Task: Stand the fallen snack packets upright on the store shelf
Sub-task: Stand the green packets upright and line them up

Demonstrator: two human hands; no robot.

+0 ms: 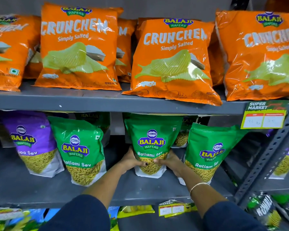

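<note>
A green Ratlami Sev packet point(151, 139) stands upright in the middle of the grey middle shelf point(140, 192). My left hand point(132, 160) grips its lower left side and my right hand point(169, 161) grips its lower right side, thumbs on the front. Another green Ratlami Sev packet point(80, 147) stands to the left and a third point(208, 152) to the right, both upright and leaning slightly. A purple Aloo Sev packet point(32, 140) stands at the far left.
Orange Crunchem packets point(78, 47) line the upper shelf. More green packets point(182, 137) stand behind. A price tag point(263, 115) hangs at the right by the slotted shelf post point(273, 147). Further packets point(265, 210) fill the bottom shelf.
</note>
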